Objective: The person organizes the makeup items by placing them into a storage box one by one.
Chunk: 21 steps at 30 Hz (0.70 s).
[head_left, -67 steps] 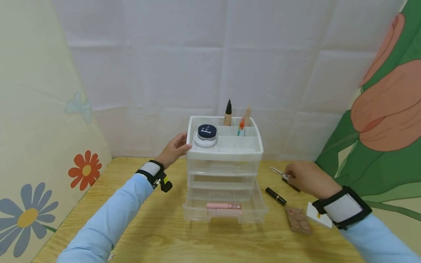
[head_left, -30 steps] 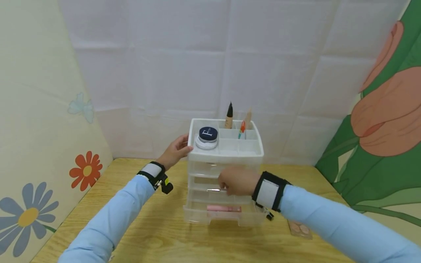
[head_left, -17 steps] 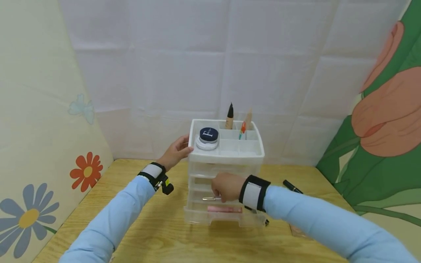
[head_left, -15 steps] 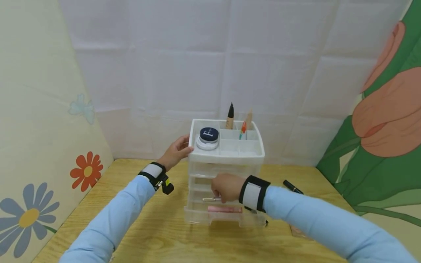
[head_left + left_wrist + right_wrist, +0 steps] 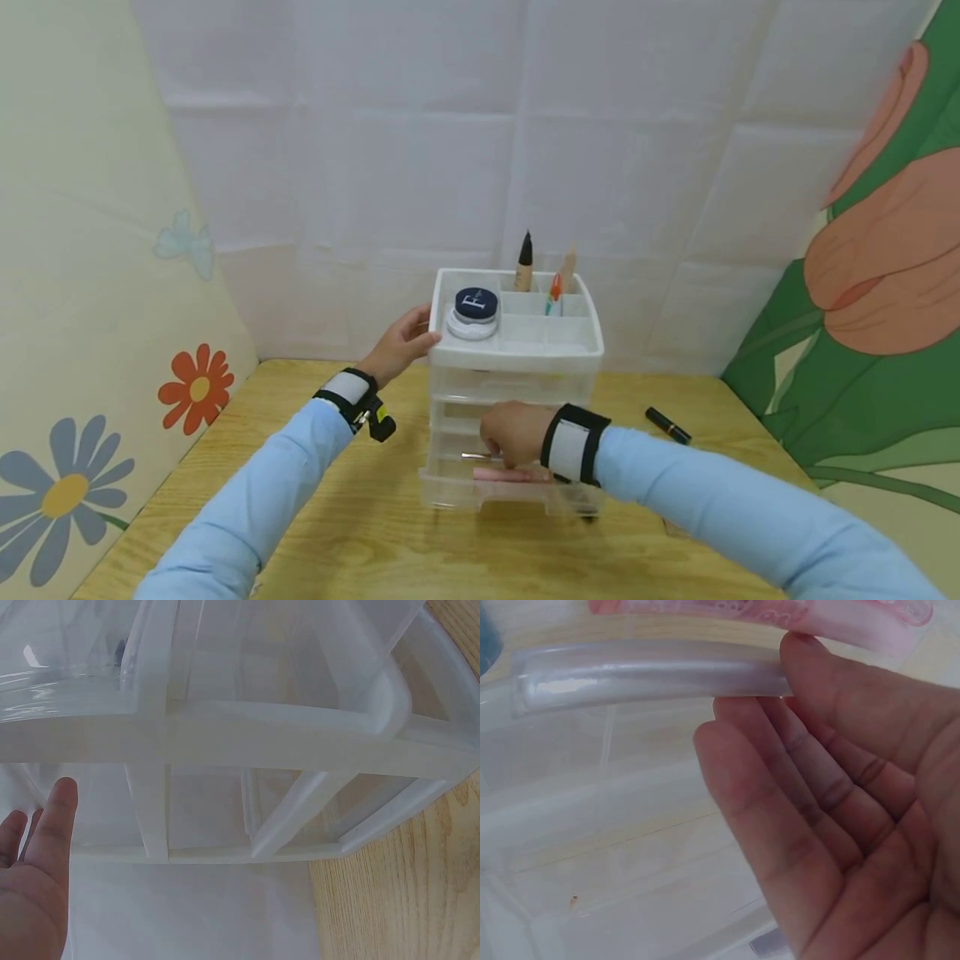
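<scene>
A white and clear drawer organizer [image 5: 517, 362] stands on the table, its bottom drawer [image 5: 450, 492] pulled out. My left hand [image 5: 397, 350] rests against the organizer's upper left side, the thumb near the front corner; in the left wrist view its fingers look fairly straight. Over the drawer, my right hand [image 5: 516, 432] pinches a slim shiny silvery tube [image 5: 645, 675] by one end, thumb on one side and fingers behind. The index fingertip is off the tube. Just in front, a pink tube [image 5: 495, 475] lies in the drawer, partly covered by the hand in the head view.
The organizer's top tray holds a round compact with a dark lid [image 5: 476, 304], a black-tipped pen [image 5: 525, 262] and an orange-topped stick [image 5: 555, 292]. A black tube [image 5: 667, 425] lies on the table [image 5: 360, 533] to the right. My right forearm hides other items.
My right hand has carried the silvery tube from the table's right side to the bottom drawer, then slightly lower toward the pink tube. My left hand has stayed on the organizer.
</scene>
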Tool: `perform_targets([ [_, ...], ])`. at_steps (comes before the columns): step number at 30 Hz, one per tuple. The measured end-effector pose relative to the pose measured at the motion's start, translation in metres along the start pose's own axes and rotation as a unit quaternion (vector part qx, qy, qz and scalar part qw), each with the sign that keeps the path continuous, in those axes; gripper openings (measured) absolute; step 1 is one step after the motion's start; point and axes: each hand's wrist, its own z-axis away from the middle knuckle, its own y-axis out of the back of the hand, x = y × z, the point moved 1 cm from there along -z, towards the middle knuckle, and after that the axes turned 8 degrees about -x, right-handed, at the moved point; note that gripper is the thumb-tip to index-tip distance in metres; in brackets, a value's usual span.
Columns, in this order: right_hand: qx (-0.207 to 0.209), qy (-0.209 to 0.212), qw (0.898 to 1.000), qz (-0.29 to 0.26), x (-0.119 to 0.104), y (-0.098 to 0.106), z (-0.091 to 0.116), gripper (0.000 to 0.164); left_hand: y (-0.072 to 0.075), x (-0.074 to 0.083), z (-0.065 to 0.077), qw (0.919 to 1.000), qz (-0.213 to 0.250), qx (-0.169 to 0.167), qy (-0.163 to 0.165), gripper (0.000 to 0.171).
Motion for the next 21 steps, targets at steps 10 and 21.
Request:
perform_targets([
  [10,-0.006,0.004,1.000,-0.013,0.006,0.000,-0.001,0.021,0.001,-0.001,-0.001,1.0000,-0.002,0.003,0.002,0.060],
  [21,0.025,-0.007,0.999,-0.031,0.004,0.018,0.020,0.019,0.000,-0.002,0.001,1.0000,-0.004,0.003,0.004,0.061],
])
